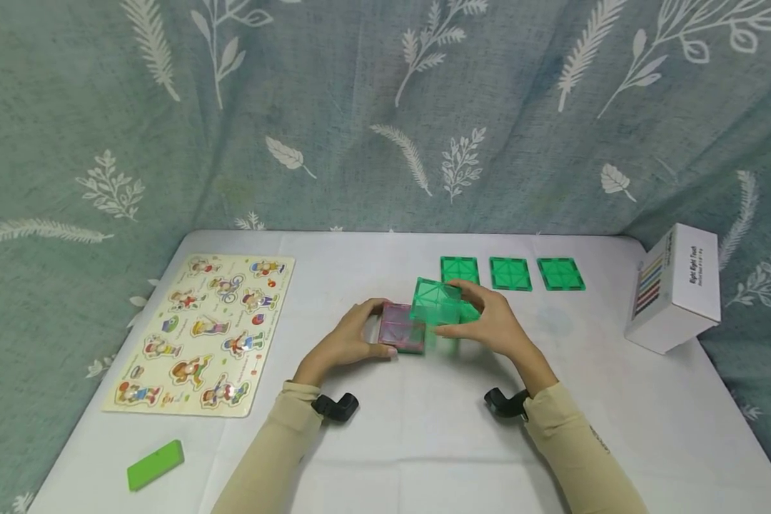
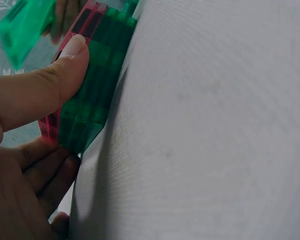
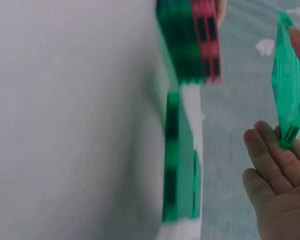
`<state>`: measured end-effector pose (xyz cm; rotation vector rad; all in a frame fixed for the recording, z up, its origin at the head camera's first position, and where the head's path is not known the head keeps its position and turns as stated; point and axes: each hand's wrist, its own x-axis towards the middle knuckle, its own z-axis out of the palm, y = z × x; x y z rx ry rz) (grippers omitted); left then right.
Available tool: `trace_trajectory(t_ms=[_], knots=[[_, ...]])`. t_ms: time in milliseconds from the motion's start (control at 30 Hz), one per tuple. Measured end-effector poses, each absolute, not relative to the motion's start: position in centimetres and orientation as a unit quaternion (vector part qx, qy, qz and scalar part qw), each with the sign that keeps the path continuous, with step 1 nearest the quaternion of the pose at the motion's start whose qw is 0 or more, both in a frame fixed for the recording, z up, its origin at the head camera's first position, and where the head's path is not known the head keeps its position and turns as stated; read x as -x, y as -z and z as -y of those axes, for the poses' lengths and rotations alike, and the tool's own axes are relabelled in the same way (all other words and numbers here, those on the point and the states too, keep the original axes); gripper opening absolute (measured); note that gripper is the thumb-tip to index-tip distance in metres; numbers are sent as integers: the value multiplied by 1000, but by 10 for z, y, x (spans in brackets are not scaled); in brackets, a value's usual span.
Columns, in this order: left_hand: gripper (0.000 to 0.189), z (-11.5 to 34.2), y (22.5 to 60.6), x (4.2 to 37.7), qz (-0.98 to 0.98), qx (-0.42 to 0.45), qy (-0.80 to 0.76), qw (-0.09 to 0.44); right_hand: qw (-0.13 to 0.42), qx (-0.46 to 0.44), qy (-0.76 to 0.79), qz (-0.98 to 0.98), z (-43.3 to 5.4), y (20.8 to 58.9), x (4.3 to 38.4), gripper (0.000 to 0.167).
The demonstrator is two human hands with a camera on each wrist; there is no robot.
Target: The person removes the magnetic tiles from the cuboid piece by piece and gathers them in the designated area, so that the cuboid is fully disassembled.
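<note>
A stack of square magnetic tiles, pinkish-red on top and green below, stands on the white table. My left hand holds it by its sides; in the left wrist view the thumb presses the edge. Raised just right of the stack, a translucent green magnetic tile is pinched between thumb and fingers of my right hand. The right wrist view shows this tile clear of the table. Another green tile lies beneath the right hand, partly hidden.
Three green tiles, left, middle and right, lie in a row at the back. A picture puzzle board is on the left, with a green block in front of it. A white box stands at right.
</note>
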<state>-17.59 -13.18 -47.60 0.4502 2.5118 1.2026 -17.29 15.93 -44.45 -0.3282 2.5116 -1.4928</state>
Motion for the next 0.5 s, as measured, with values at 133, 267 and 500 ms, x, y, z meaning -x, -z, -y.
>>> trace_trajectory(t_ms=[133,267,500], knots=[[94,132,477,177,-880,-163,-417,160,102,90,490,-861,-180,449,172,98],[94,132,477,177,-881,-166,-415,157,103,71,473,-872,-200,454,170,98],[94,132,478,177,-882,-164,-414,154,99,61,451,-885,-227,458,165,96]])
